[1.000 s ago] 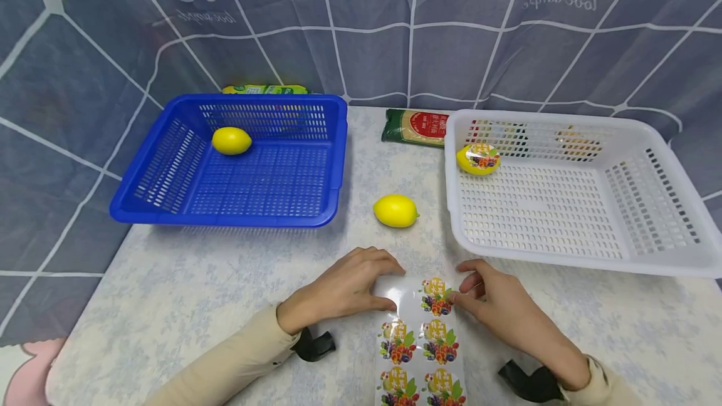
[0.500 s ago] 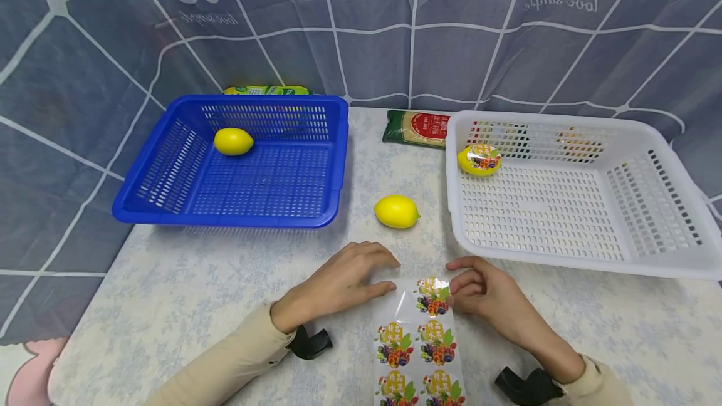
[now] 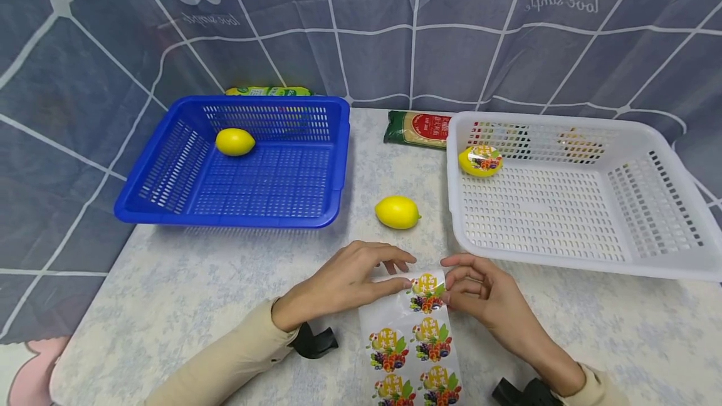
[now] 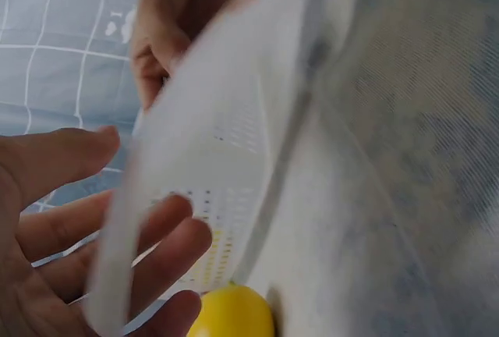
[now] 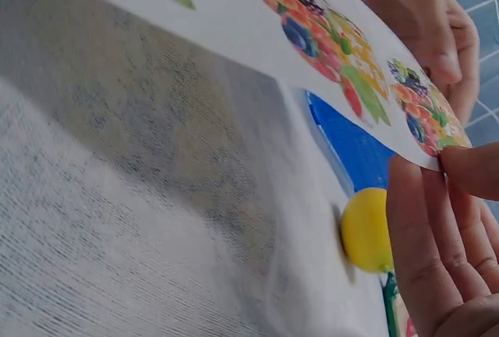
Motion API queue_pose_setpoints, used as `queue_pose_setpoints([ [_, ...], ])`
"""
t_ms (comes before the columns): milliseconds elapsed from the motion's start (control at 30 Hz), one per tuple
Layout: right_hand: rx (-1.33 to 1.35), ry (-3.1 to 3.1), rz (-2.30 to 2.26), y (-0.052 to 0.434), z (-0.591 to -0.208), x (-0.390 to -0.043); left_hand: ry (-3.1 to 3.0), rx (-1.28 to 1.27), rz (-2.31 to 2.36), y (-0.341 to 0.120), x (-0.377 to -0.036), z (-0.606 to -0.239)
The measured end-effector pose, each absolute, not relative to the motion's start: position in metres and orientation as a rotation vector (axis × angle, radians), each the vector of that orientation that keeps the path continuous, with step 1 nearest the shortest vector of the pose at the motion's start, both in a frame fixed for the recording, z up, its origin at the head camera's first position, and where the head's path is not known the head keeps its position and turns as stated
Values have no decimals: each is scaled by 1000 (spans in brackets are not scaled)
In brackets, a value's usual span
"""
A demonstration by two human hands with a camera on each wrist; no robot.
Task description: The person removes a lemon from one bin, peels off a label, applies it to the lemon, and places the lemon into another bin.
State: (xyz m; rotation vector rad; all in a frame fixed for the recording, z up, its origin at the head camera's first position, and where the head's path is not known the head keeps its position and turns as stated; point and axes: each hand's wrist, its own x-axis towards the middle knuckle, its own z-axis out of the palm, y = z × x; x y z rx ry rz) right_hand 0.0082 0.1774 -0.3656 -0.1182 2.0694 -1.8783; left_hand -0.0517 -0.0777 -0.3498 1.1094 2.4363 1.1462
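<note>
My right hand [image 3: 496, 312] pinches the upper right edge of a sticker sheet [image 3: 395, 318] between thumb and fingers, beside the top fruit sticker [image 3: 427, 293]. The sheet is raised off the table and bows in the right wrist view. My left hand [image 3: 344, 281] is at its upper left end. In the left wrist view its thumb [image 4: 62, 161] and fingers stand apart, with the blurred sheet [image 4: 187, 142] passing between them. The sheet's top left spot bears no sticker; several fruit stickers show below. A yellow lemon [image 3: 397, 212] lies on the table just beyond the hands.
A blue basket [image 3: 225, 221] at the left holds a plain lemon [image 3: 235, 141]. The white basket [image 3: 541, 259] at the right holds a lemon with a sticker [image 3: 479, 161]. Behind them lie a pasta packet [image 3: 417, 128] and a yellow-green packet [image 3: 267, 91] by the curtain.
The right hand has shifted slightly left, carrying the sheet's top edge left and up. My left hand has moved right again, its thumb now in front of the sheet near the top sticker.
</note>
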Motion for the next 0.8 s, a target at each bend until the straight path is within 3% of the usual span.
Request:
queue_pose_setpoints([
  [500, -268, 1960, -1626, 178, -370, 13, 2383, 1178, 1228, -80, -54, -343],
  [800, -281, 2157, -1606, 172, -360, 18, 2505, 1307, 1001, -84, -55, -305],
])
